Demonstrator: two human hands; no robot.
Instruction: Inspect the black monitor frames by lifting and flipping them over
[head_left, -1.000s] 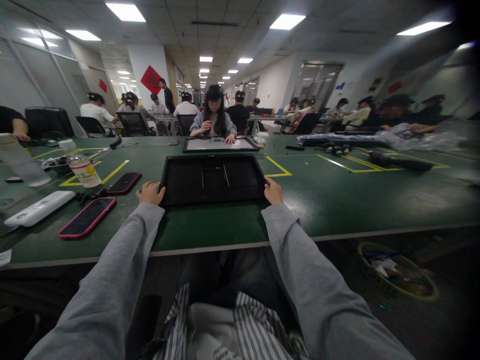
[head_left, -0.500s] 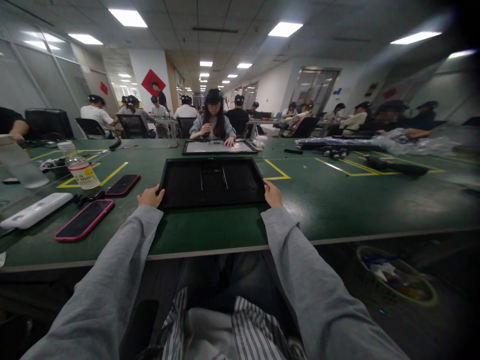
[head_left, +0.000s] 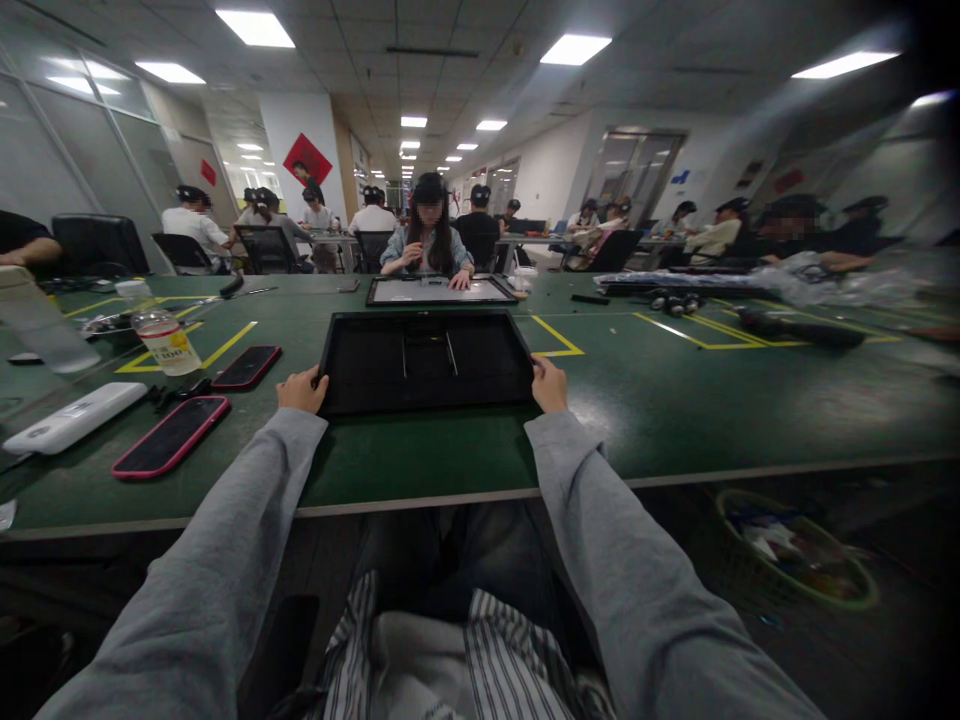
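Head view: black panel [head_left: 426,360] held at its two near corners

Position: the black panel lies flat on the green tabletop [head_left: 675,400], straight ahead of the person, long side running left to right, set back from the tabletop's near edge. It has a raised rim all round and two thin light bars on the dark inner face near the middle.

Grip, left hand [head_left: 302,390]: closed on the near left corner, fingers curled over the rim.
Grip, right hand [head_left: 549,385]: closed on the near right corner, thumb on top of the rim.
Both arms are in grey sleeves.

Left of the panel are two phones in red cases, apart from each other: nearer phone [head_left: 171,436] close to the left hand, farther phone [head_left: 246,367] behind it. A white oblong device [head_left: 73,417] lies left of the nearer phone. A clear labelled bottle [head_left: 161,340] stands upright farther back, beside yellow tape lines.

Beyond the black panel a second, light-faced panel [head_left: 439,290] lies flat, and a seated person has one hand on its far rim.

On the floor to the right, below the tabletop edge, is a round basket [head_left: 795,548]; its contents are too blurred to name
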